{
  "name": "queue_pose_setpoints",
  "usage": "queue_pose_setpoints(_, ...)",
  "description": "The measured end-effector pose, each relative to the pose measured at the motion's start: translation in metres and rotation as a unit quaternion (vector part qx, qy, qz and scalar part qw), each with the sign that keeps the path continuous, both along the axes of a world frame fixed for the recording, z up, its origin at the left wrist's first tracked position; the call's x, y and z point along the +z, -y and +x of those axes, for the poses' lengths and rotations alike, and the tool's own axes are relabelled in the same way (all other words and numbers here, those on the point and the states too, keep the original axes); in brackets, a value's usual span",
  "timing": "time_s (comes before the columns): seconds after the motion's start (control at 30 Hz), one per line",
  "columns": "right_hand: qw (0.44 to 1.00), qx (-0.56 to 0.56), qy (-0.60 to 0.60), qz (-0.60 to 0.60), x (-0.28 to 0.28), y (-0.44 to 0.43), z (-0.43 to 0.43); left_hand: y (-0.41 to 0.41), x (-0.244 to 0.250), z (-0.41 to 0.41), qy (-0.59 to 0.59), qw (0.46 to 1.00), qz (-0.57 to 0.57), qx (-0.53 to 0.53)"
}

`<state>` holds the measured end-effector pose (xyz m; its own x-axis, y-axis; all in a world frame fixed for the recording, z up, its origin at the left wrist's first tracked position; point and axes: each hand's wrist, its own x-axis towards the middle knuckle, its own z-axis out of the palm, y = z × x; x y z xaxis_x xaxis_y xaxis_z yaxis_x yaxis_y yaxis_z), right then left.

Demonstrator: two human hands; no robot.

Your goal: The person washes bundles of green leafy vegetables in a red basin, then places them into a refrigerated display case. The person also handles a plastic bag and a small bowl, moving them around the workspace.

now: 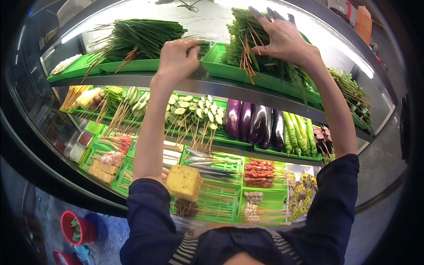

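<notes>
My right hand [281,39] lies with spread fingers over a thick pile of skewered leafy greens [243,31], its thumb across the wooden sticks. The fingertips reach to the far side of the pile and look dark there. Beneath it is a long green plastic tray [217,63] on the top shelf. My left hand [180,58] is raised by the gap between that tray and the left one, index finger and thumb apart with nothing visible between them. Its other fingers are hidden. Left of it, skewered garlic chives [145,38] fill another green tray [139,65].
On the middle shelf are sliced cucumber skewers [188,107], eggplants [260,122] and long green peppers [298,132]. Lower trays hold red meat skewers [260,172] and yellow tofu-like slabs [182,180]. An orange squeeze bottle [363,25] stands top right; a red bucket [68,228] is on the floor.
</notes>
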<state>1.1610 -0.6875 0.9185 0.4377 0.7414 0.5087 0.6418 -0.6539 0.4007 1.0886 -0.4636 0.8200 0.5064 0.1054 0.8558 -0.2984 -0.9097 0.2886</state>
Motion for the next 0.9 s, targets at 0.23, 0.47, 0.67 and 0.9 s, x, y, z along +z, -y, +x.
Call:
queue_pose_setpoints(0.23, 0.944, 0.172, 0.264, 0.096, -0.012, 0.041, -0.013, 0.004, -0.029, 0.008, 0.023, 0.995, 0.079, 0.054)
queue_pose_setpoints(0.47, 0.85, 0.497, -0.011, 0.174, -0.059, 0.05, -0.18, 0.036, -0.056, -0.007, 0.12, 0.987, 0.06, 0.082)
queue_pose_setpoints(0.67, 0.736, 0.63, -0.089, 0.231, -0.073, 0.054, -0.23, 0.032, -0.05, -0.003, 0.051, 0.988, 0.082, 0.117)
queue_pose_setpoints(0.9, 0.692, 0.651, -0.034, 0.312, -0.063, 0.092, -0.264, 0.057, -0.028, 0.024, 0.057, 0.992, 0.087, 0.074)
